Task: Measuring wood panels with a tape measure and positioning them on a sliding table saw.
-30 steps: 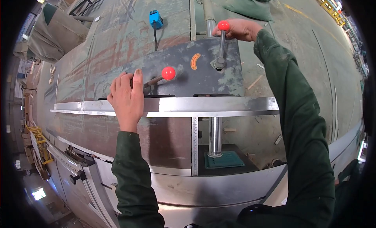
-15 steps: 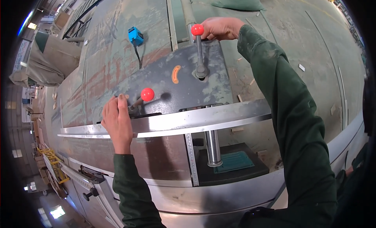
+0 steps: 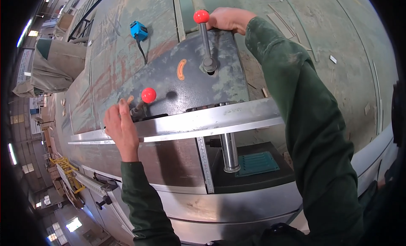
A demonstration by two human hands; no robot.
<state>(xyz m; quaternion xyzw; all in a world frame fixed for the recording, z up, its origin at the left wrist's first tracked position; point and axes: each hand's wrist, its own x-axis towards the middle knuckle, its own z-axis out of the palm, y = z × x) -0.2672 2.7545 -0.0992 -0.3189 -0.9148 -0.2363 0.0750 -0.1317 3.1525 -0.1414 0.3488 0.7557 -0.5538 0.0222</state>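
The left hand (image 3: 122, 129) lies flat on the near left end of a bright metal strip (image 3: 203, 121), its fingertips just beside the short lever with a red ball knob (image 3: 148, 95). The right hand (image 3: 228, 20) grips, or at least touches, the tall lever with a red knob (image 3: 201, 16) at the far edge of the dark grey machine plate (image 3: 190, 83). A small blue device (image 3: 138, 30) with a black cable sits further left on the worn green floor (image 3: 334, 30).

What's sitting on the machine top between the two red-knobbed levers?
In the head view, an orange curved marking lies on the grey plate between the near lever and the far lever.
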